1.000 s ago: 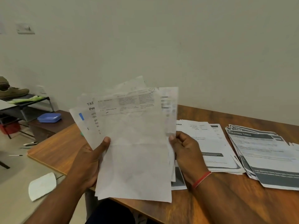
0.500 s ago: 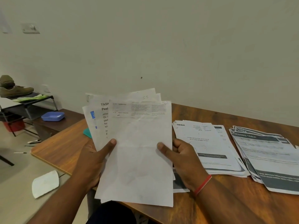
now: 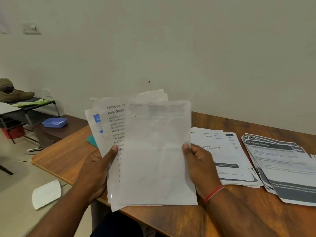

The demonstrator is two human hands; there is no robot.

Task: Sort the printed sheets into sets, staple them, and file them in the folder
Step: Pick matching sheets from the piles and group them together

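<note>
I hold a fanned stack of printed sheets (image 3: pixel 153 151) upright above the near edge of the wooden table (image 3: pixel 68 156). My left hand (image 3: pixel 95 170) grips the stack's left side, thumb on a page headed "TASK ID". My right hand (image 3: pixel 200 165) pinches the right edge of the front sheet, which shows its blank back. Two sorted piles lie flat on the table to the right: a white pile (image 3: pixel 225 156) and a grey-banded pile (image 3: pixel 283 168). A teal item (image 3: pixel 92 140), possibly a folder, peeks out behind the held sheets. No stapler is visible.
A lower dark side table (image 3: pixel 73 124) at left carries a blue tray (image 3: pixel 54 122). Further left a metal rack (image 3: pixel 25 110) holds shoes. A white plate-like object (image 3: pixel 46 194) and pens lie on the floor. The wall stands close behind the table.
The front sheet has slid to the right off the stack, uncovering more of the "TASK ID" page. My right hand moved with it to its right edge. The stack sits slightly lower in view.
</note>
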